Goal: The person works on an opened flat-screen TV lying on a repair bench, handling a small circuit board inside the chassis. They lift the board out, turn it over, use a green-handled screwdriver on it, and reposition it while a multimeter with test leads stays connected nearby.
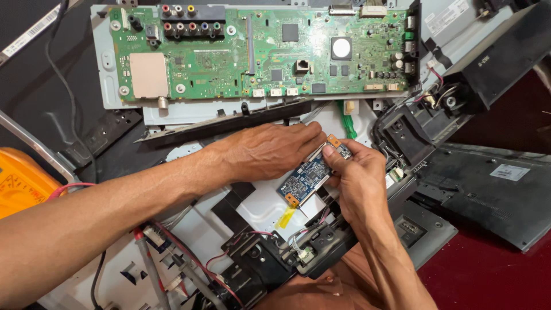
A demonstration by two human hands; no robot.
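Small blue circuit board (307, 177) pinched by right hand (359, 183) fingers; left hand (267, 150) flat, gripping nothing; green mainboard (258, 51) above.

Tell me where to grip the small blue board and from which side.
Grip the blue board by its two long bare edges, coming from the right, where the right hand already pinches its upper end. It is a thin, narrow strip lying tilted, with orange connectors at both ends and chips on its face, so edges are probably safest.
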